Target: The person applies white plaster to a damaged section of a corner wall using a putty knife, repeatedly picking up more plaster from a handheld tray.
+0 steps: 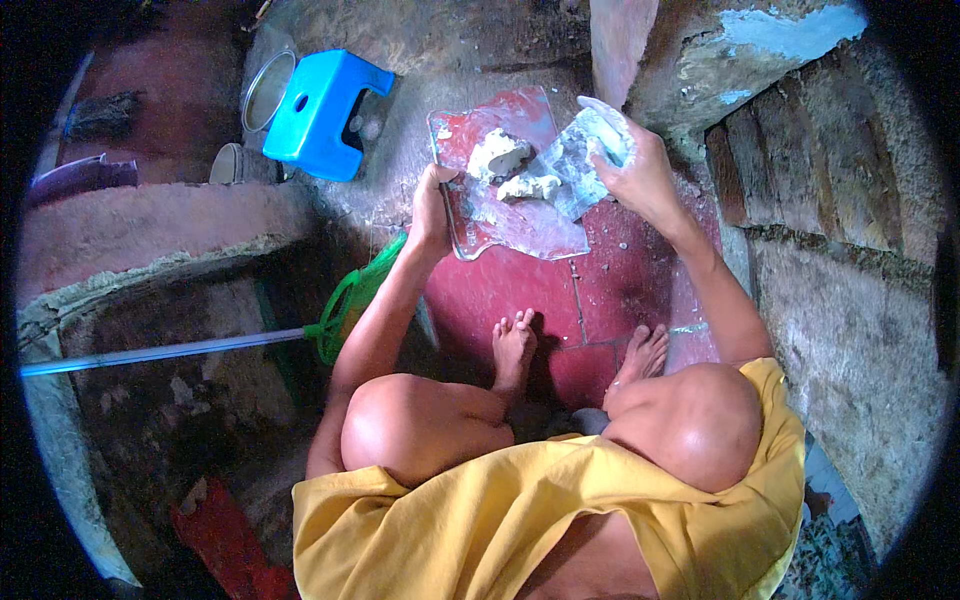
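Note:
My left hand is closed on the left edge of a clear, bent-edged sheet, through which the red floor shows. On it sit a large lump of white paste and a smaller piece just below. My right hand grips a flat, white-smeared scraper by its upper end. Its broad blade overlaps the sheet's right side, beside the smaller lump; whether the two touch I cannot tell.
A blue plastic stool lies tipped at the upper left beside a round metal-rimmed item. A green net on a pale pole reaches in from the left. Rough walls stand at right, over red floor tiles.

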